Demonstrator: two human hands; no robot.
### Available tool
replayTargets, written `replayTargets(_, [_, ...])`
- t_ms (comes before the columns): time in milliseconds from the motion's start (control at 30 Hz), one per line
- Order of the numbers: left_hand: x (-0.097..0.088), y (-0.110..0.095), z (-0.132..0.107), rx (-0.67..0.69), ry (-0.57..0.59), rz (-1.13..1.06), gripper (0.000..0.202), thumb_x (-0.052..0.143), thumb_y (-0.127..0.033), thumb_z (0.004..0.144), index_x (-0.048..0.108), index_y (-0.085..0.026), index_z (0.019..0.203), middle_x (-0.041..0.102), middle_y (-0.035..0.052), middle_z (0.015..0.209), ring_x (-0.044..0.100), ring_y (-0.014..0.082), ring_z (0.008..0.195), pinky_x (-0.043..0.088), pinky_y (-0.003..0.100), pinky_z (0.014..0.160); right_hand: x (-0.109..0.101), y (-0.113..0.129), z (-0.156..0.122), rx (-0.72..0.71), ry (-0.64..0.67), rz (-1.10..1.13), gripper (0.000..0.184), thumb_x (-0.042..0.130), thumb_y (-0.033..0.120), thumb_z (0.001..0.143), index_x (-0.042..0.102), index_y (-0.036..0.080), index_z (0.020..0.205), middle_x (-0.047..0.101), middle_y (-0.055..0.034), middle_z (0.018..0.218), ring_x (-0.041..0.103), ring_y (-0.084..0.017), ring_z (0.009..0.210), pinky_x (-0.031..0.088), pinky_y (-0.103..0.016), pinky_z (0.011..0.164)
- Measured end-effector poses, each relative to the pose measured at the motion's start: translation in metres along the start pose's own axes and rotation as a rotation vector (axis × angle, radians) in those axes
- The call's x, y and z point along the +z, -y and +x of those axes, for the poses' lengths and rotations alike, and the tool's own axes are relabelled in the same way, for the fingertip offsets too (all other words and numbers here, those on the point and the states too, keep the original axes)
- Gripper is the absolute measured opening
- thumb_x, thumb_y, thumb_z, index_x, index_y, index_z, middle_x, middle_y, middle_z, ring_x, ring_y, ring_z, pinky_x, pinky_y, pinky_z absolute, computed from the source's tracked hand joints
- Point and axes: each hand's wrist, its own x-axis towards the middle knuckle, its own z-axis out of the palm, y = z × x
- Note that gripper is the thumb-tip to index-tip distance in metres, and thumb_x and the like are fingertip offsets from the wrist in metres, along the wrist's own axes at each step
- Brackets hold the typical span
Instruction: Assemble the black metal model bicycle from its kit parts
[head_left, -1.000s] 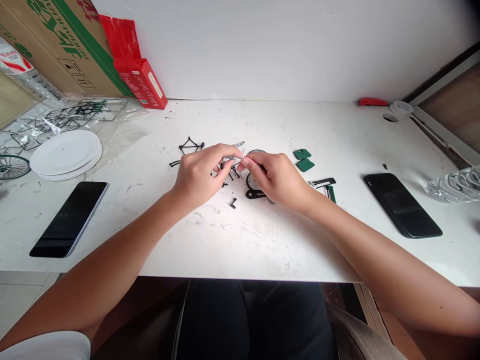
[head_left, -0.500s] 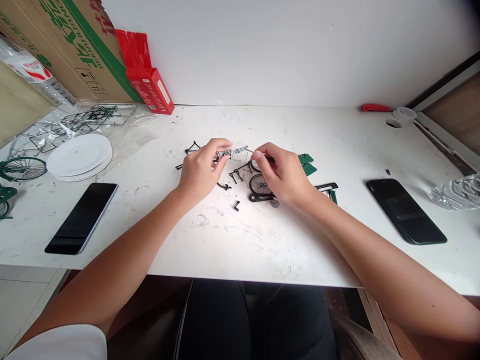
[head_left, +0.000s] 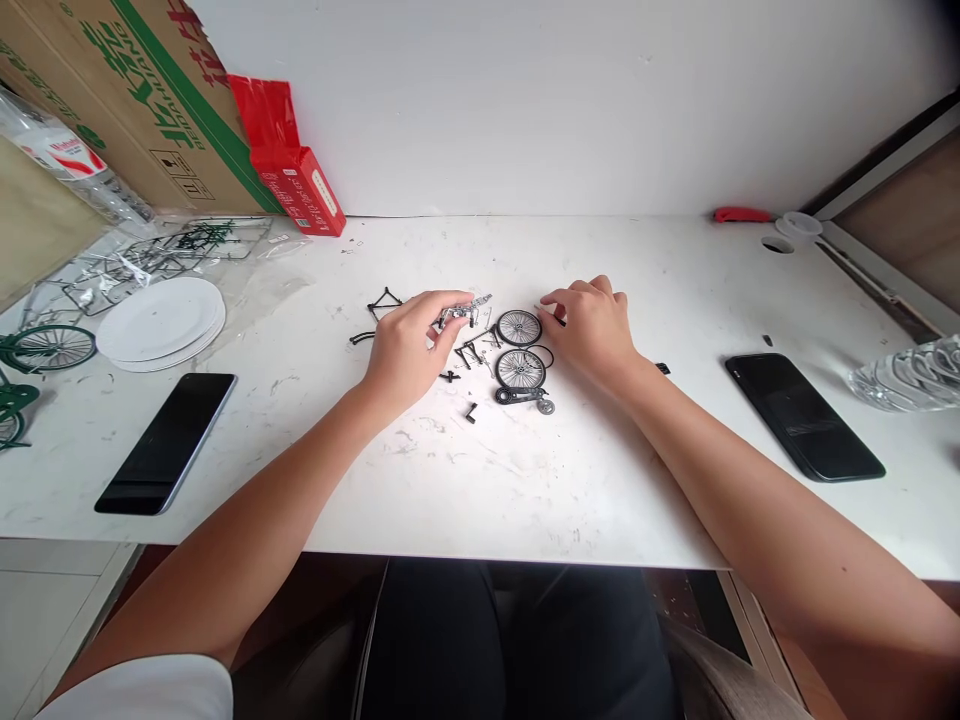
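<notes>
Head view: my left hand (head_left: 411, 335) pinches silvery part (head_left: 481, 301) between thumb and fingertips, long axis slanting rightward and away. Wheels (head_left: 519, 328) between hands, nearer my right hand (head_left: 594, 322); its fingers half-curled, can't tell if gripping anything.

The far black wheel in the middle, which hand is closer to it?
Right. The right hand is close by the wheel's right edge; the left hand is farther off, to its left.

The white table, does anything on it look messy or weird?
Yes: dark smudges mark the white table near its front, standing out against the pale top. Near the black wheels, small black parts lie scattered. Nothing looks clearly broken.
</notes>
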Motion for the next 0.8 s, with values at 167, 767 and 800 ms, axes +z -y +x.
replayTargets(167, [0.003,-0.002,-0.003,-0.035,0.04,-0.083,0.035,0.069,-0.007,0.099,0.073,-0.02,0.13,0.085,0.0065,0.118,0.082,0.0163,0.099,0.064,0.023,0.073,-0.004,0.005,0.0,0.036,-0.013,0.048,0.039,0.059,0.031,0.103,0.073,0.015,0.135,0.077,-0.0196,0.113,0.058,-0.042,0.117,0.047,-0.059,0.097])
replayTargets(767, [0.009,-0.014,-0.009,-0.121,0.195,-0.258,0.043,0.07,-0.008,0.099,0.061,-0.029,0.136,0.079,0.0019,0.118,0.076,0.012,0.09,0.055,0.02,0.064,0.002,0.047,-0.025,-0.449,-0.068,0.639,0.035,0.058,0.049,0.113,0.083,0.031,0.129,0.082,-0.0056,0.094,0.067,-0.028,0.105,0.057,-0.047,0.096])
replayTargets(800, [0.009,-0.014,-0.009,-0.133,0.171,-0.257,0.041,0.072,-0.009,0.098,0.06,-0.028,0.133,0.076,0.0023,0.12,0.075,0.0113,0.087,0.053,0.02,0.061,0.004,0.046,-0.025,-0.441,-0.088,0.65,0.034,0.059,0.049,0.112,0.083,0.031,0.13,0.081,-0.0055,0.093,0.066,-0.028,0.103,0.057,-0.046,0.093])
